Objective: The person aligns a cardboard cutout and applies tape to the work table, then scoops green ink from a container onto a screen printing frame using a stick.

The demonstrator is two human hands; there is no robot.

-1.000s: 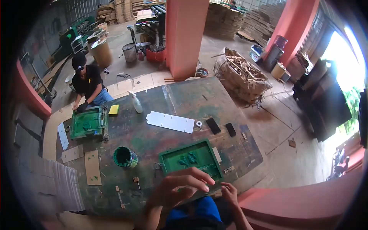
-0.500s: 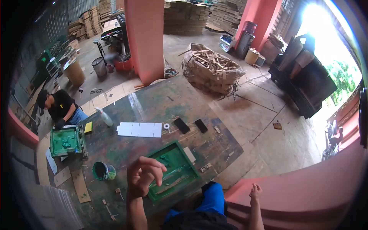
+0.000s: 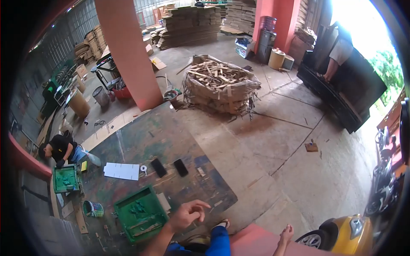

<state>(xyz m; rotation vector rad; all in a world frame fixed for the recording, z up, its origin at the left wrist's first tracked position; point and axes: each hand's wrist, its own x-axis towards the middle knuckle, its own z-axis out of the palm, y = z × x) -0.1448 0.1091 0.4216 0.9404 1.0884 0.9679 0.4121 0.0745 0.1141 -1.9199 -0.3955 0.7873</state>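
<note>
My left hand point(image 3: 189, 215) is raised over the table's near edge, empty, its fingers loosely bent and apart. Just left of it lies a green wooden frame point(image 3: 132, 196), apparently for screen printing, with thick green ink and a strip inside. Out to the right, my right hand point(image 3: 286, 234) hangs by the pink wall, fingers half curled, with nothing visible in it. On the table point(image 3: 162, 132) are two dark phones point(image 3: 158, 168), a white roll of tape point(image 3: 143, 168) and a slotted white sheet point(image 3: 121, 171). An ink-smeared can point(image 3: 93, 209) stands left of the frame.
At the table's far left a person point(image 3: 64, 149) bends over another green frame point(image 3: 65, 179). A big sack of wood scraps point(image 3: 222, 91) stands beyond the table. A pink pillar point(image 3: 128, 55) rises behind it. Lower right is a yellow vehicle point(image 3: 352, 234).
My view has swung to the right, so the table and frame sit farther left. The left hand has moved from over the frame to its right side. The yellow vehicle has come into view.
</note>
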